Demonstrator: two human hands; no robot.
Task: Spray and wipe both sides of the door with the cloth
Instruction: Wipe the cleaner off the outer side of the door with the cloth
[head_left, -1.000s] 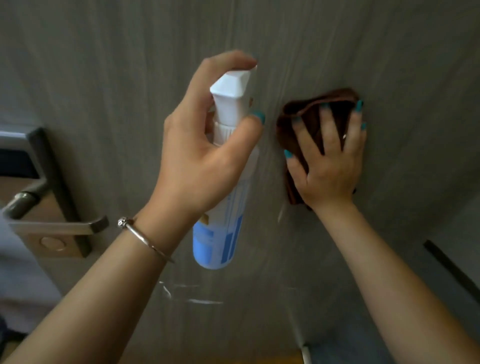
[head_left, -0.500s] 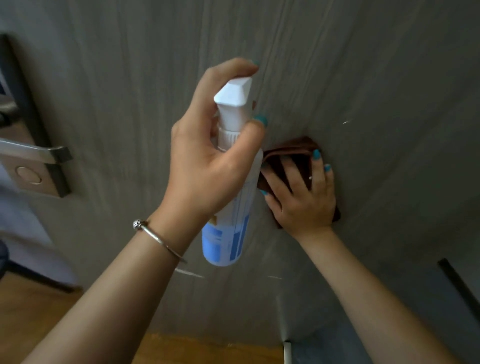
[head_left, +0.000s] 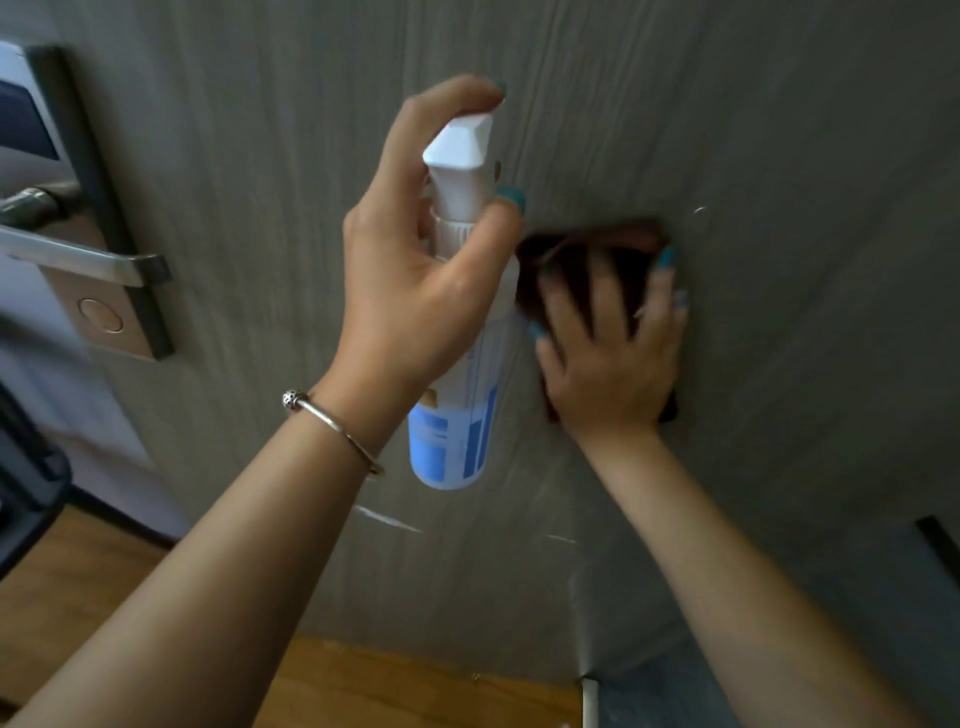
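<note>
The left hand (head_left: 415, 291) has its grip closed round the bottle (head_left: 462, 364), while just right of it the right hand (head_left: 613, 353) presses the cloth (head_left: 566, 260) flat-fingered against the door (head_left: 779, 156).

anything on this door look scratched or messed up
Yes. The grey wood-grain door has pale streaks low down, one below the white and blue spray bottle and a fainter one to its right. Whether they are scratches or wet smears cannot be told. A small pale fleck sits above the dark brown cloth.
</note>
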